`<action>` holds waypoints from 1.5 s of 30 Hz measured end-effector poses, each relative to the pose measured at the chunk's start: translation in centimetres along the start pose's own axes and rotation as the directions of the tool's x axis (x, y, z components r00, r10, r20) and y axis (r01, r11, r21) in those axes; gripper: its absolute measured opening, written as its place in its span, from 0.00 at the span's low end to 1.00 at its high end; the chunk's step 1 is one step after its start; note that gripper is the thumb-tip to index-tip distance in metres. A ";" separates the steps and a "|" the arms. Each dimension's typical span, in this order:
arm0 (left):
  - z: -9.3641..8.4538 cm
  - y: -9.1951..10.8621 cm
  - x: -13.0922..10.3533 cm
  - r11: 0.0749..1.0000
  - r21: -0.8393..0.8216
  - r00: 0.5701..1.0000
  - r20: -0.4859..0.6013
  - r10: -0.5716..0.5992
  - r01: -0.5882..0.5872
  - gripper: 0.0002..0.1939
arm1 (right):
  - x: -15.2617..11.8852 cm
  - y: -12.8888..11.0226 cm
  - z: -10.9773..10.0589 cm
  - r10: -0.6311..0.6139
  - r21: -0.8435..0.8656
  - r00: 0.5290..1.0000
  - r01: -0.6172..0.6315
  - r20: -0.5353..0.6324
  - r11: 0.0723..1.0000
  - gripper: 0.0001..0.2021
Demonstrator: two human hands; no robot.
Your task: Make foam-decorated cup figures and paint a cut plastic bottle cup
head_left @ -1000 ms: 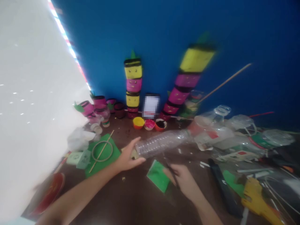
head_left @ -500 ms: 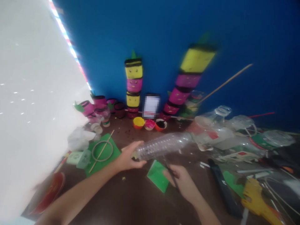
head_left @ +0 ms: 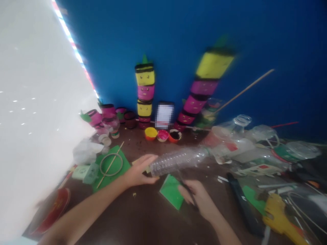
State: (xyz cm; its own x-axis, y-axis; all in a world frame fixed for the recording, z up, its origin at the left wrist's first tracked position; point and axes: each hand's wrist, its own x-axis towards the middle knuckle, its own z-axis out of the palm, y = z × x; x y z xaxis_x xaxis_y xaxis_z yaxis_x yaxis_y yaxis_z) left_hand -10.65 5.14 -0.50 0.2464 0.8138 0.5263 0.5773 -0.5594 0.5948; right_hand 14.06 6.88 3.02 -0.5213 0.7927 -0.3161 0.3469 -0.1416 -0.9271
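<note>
A clear ribbed plastic bottle (head_left: 180,160) lies on its side across the middle of the brown table. My left hand (head_left: 141,170) is wrapped round its left end, thumb below and fingers above. In my right hand (head_left: 195,194) is a dark, slim tool that looks like scissors (head_left: 189,191), blurred, its tip close under the bottle. A green paper piece (head_left: 171,192) lies on the table between my hands, beside the right fingertips.
Paint cups (head_left: 162,135) stand behind the bottle, near a phone (head_left: 165,115) and painted pink and yellow towers (head_left: 145,92). Clear bottles (head_left: 242,136) crowd the right, with a yellow glue gun (head_left: 274,214) nearer. A ring (head_left: 101,166) lies on green paper (head_left: 125,163) at left.
My right hand and the dark tool have shifted slightly, the tool now angled a little lower. The bottle and my left hand are almost unchanged.
</note>
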 end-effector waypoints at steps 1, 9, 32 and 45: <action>0.0 0.0 0.0 1.000 0.004 1.000 -0.004 0.005 -0.005 0.36 | 0.0 0.0 0.0 0.003 -0.006 1.000 -0.003 -0.003 1.000 0.24; -0.1 -0.5 0.0 1.000 0.029 1.000 -0.019 -0.010 0.010 0.36 | -0.1 -0.1 0.0 0.036 -0.032 0.999 -0.037 -0.014 0.999 0.23; -0.3 -0.9 -0.2 0.984 0.128 0.992 0.011 0.127 -0.127 0.37 | -0.3 -1.1 -0.3 0.066 -0.052 0.998 -0.067 -0.016 0.996 0.26; -0.2 -1.5 -0.5 0.958 0.151 0.969 0.084 0.233 -0.244 0.35 | -0.2 -1.1 -0.6 0.058 -0.044 0.998 -0.058 0.008 0.997 0.29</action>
State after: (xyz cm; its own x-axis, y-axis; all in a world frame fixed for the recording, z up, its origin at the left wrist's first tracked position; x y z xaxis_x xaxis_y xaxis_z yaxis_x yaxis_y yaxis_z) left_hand -11.77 5.56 -1.58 0.4384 0.6712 0.5977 0.6104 -0.7105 0.3501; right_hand 14.25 7.28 4.26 -0.5067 0.7781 -0.3713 0.4104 -0.1611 -0.8976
